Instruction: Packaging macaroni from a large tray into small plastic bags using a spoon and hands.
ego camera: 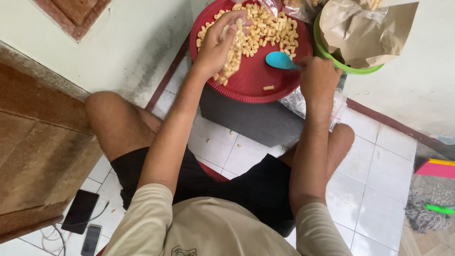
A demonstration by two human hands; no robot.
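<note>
Right hand (318,76) grips a blue scoop (279,60), left hand (219,40) rakes macaroni (265,31) piled on the red tray (256,78); bag (310,102) unfilled, I judge.

Two phones (81,211); green bowl (332,57).

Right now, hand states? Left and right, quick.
Left hand: loosely cupped over the macaroni pieces on the red tray, grasp unclear.
Right hand: closed on the blue spoon.

White tiled floor (374,189), dark grey box (251,118) bearing red round tray (251,78), stray macaroni pieces (222,137), two phones (81,211).
</note>
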